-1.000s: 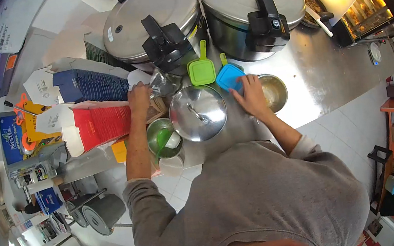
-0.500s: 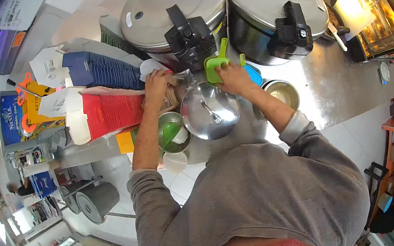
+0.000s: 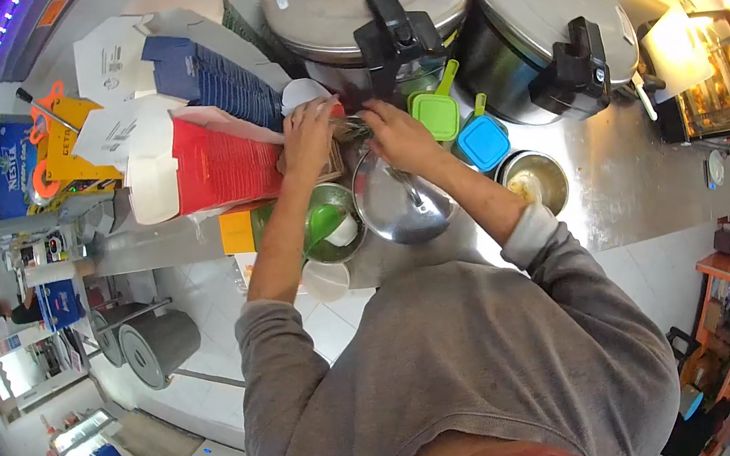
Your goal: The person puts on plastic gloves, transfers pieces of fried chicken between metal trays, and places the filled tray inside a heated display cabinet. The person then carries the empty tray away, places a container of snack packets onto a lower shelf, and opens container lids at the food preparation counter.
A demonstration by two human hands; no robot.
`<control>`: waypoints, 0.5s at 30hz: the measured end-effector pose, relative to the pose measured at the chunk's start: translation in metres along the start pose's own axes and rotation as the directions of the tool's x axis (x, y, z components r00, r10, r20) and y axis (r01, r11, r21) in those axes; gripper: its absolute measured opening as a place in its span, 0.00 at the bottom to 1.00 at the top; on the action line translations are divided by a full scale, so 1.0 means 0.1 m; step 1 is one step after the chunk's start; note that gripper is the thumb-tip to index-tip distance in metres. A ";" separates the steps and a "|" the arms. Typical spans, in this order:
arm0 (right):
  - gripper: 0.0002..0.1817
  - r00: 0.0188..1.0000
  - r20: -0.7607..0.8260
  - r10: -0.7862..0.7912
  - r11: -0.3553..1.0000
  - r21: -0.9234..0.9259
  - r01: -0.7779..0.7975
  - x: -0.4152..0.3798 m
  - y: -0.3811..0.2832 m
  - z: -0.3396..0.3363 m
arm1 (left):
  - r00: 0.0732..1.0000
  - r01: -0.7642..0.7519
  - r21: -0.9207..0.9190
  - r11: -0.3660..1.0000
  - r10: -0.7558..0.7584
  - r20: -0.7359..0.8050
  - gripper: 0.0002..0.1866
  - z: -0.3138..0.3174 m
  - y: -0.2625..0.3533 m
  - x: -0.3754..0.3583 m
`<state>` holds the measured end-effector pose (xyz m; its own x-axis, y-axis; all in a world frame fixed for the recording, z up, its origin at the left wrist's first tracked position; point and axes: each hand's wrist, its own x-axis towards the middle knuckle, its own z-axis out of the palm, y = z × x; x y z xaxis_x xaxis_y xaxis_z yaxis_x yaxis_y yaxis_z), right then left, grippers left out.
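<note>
At the back of the steel counter, a clear plastic bag [image 3: 350, 128] lies between my two hands, with something brownish below it. My left hand [image 3: 311, 138] is curled over the bag's left side, beside the stack of red cartons [image 3: 223, 164]; its fingertips are partly hidden. My right hand [image 3: 399, 138] has its fingers bent and closed at the bag's right side. Just right of it sits a green square scoop [image 3: 436, 115] with a handle, and a blue one [image 3: 483, 142] stands beside that. A shiny steel lid [image 3: 395, 210] lies in front, partly under my right forearm.
Two large lidded cookers [image 3: 364, 7] [image 3: 553, 9] stand behind. Dark blue cartons [image 3: 216, 77] are stacked at the left. A steel bowl [image 3: 356, 246] holds a green ladle [image 3: 320, 223]; a steel pot [image 3: 552, 180] stands right. A lit glass cabinet [image 3: 720, 84] is far right.
My right hand has left the green scoop and moved left to the plastic bag. My left hand stays near the bag. The view has shifted slightly.
</note>
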<state>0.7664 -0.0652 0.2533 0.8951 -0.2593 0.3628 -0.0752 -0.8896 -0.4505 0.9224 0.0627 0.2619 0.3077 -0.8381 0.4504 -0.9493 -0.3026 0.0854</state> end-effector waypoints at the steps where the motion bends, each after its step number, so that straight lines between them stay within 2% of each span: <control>1: 0.24 1.000 0.014 -0.002 0.995 -0.098 0.003 0.08 -0.02 0.13 | 0.991 0.115 -0.002 0.993 -0.115 0.062 0.12 -0.05 0.01 -0.11; 2: 0.24 1.000 0.028 -0.002 0.980 -0.197 0.007 0.16 -0.01 0.24 | 0.966 0.229 -0.001 0.973 -0.227 0.122 0.13 -0.06 0.03 -0.25; 3: 0.23 0.985 0.151 0.083 0.979 -0.196 -0.053 0.25 -0.01 0.31 | 0.924 0.341 0.007 0.940 -0.336 0.185 0.14 -0.05 0.04 -0.41; 5: 0.20 0.889 0.386 0.246 0.961 -0.220 -0.170 0.40 0.00 0.44 | 0.931 0.319 0.062 0.946 -0.325 0.167 0.15 0.04 0.06 -0.72; 6: 0.18 0.902 0.352 0.250 0.963 -0.185 -0.195 0.43 0.06 0.61 | 0.932 0.312 0.089 0.946 -0.323 0.161 0.16 0.08 0.06 -0.88; 7: 0.17 0.914 0.315 0.255 0.964 -0.152 -0.216 0.44 0.18 0.84 | 0.908 0.359 0.013 0.933 -0.352 0.225 0.18 0.12 0.05 -0.99; 8: 0.16 0.925 0.277 0.260 0.965 -0.121 -0.235 0.44 0.26 0.97 | 0.909 0.353 0.027 0.935 -0.350 0.227 0.19 0.13 0.06 -1.06; 9: 0.16 0.913 0.273 0.303 0.939 0.075 -0.334 0.45 0.26 0.98 | 0.909 0.349 0.039 0.936 -0.348 0.230 0.20 0.13 0.07 -1.14; 11: 0.19 0.871 0.302 0.387 0.751 0.445 -0.488 0.44 0.23 1.03 | 0.905 0.371 0.045 0.928 -0.372 0.206 0.21 0.19 0.08 -1.27; 13: 0.21 0.881 0.158 0.446 0.819 0.325 -0.472 0.41 0.16 1.23 | 0.899 0.411 0.039 0.911 -0.412 0.152 0.23 0.30 0.04 -1.38; 14: 0.23 0.882 0.076 0.465 0.844 0.264 -0.467 0.40 0.16 1.34 | 0.897 0.427 0.033 0.904 -0.428 0.109 0.20 0.33 0.03 -1.42; 15: 0.22 0.819 0.175 0.547 0.726 0.387 -0.568 0.39 0.16 1.40 | 0.895 0.441 0.024 0.897 -0.441 0.069 0.16 0.35 0.03 -1.44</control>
<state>0.8617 -0.0366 0.1458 0.7686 -0.6331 -0.0921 -0.3928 -0.3534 -0.8490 0.8777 0.1669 0.1660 0.6987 -0.6477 0.3039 -0.7147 -0.6517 0.2542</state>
